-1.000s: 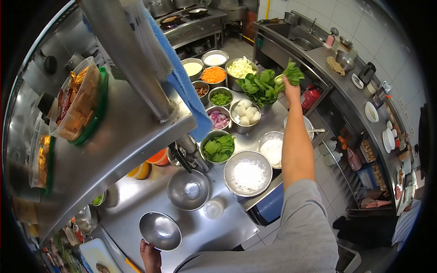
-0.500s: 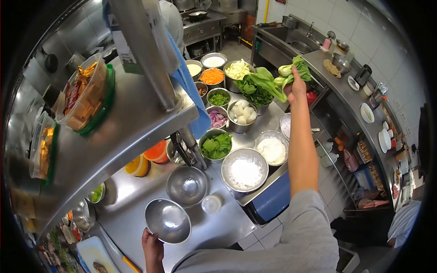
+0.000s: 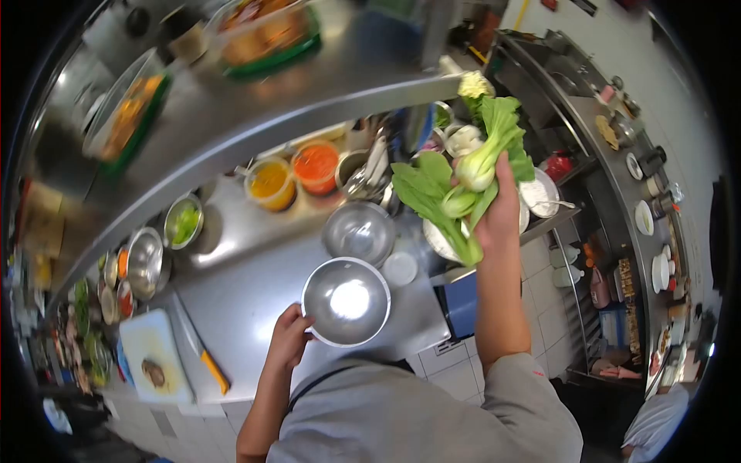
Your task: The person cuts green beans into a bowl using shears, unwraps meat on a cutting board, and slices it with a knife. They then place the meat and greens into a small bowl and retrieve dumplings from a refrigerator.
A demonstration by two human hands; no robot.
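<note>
My right hand (image 3: 500,202) is closed around bok choy (image 3: 480,166), held up in front of the ingredient bowls with its green leaves spreading to both sides. Fingers of my left hand (image 3: 290,335) pinch the left rim of a steel mixing bowl (image 3: 347,302), which shows nothing inside. A second steel bowl (image 3: 359,234) stands just behind it, beside a small white tub (image 3: 400,268). The bok choy partly covers a bowl of white powder (image 3: 441,241) on the right.
Tubs of orange sauce (image 3: 270,184) and red sauce (image 3: 316,166) stand under the steel shelf (image 3: 309,116). To the left lie a yellow-handled knife (image 3: 202,351) and a white cutting board (image 3: 154,359) with a small brown piece. Another person's sleeve (image 3: 660,420) shows at lower right.
My right hand has brought the bok choy away from the far ingredient bowls, nearer to me. The view has turned left. My left hand still grips the mixing bowl.
</note>
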